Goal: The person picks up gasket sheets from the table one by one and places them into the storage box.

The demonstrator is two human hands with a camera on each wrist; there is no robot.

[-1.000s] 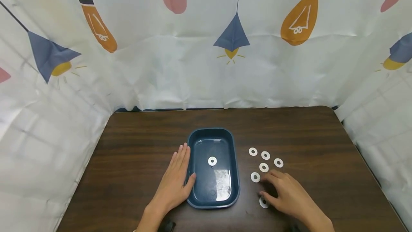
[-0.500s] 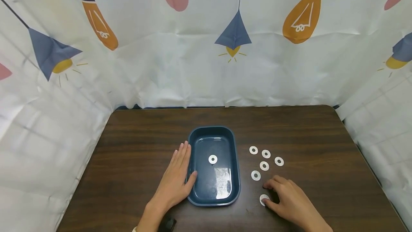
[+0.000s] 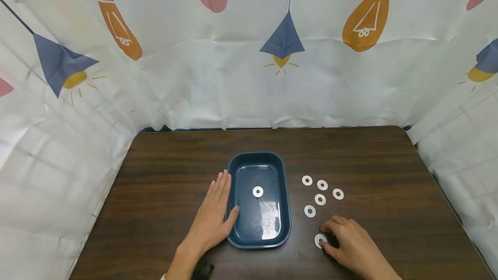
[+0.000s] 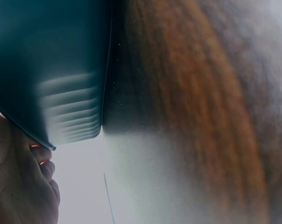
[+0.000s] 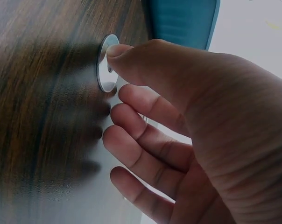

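Note:
My left hand (image 3: 212, 219) lies along the left side of a dark blue tray (image 3: 254, 243), fingers straight and thumb over the rim. In the left wrist view the tray's outer wall (image 4: 68, 60) is close to the palm. One white washer (image 3: 258, 191) lies inside the tray. To the right, my right hand (image 3: 350, 241) is low over the table, its thumb tip touching a flat washer (image 3: 317, 240). In the right wrist view that washer (image 5: 103, 74) lies flat on the wood under the thumb, while the other fingers bend loosely, apart from it.
Several more washers lie on the wooden table (image 3: 167, 176) right of the tray, among them a near one (image 3: 310, 211) and a far one (image 3: 307, 180). A patterned white curtain (image 3: 233, 85) hangs behind the table. A small black object (image 3: 204, 270) is by the left wrist.
My right hand has shifted slightly toward me, its fingers drawing back from the upper washers, and its thumb now touches the lowest one. The left hand and the tray stay in place.

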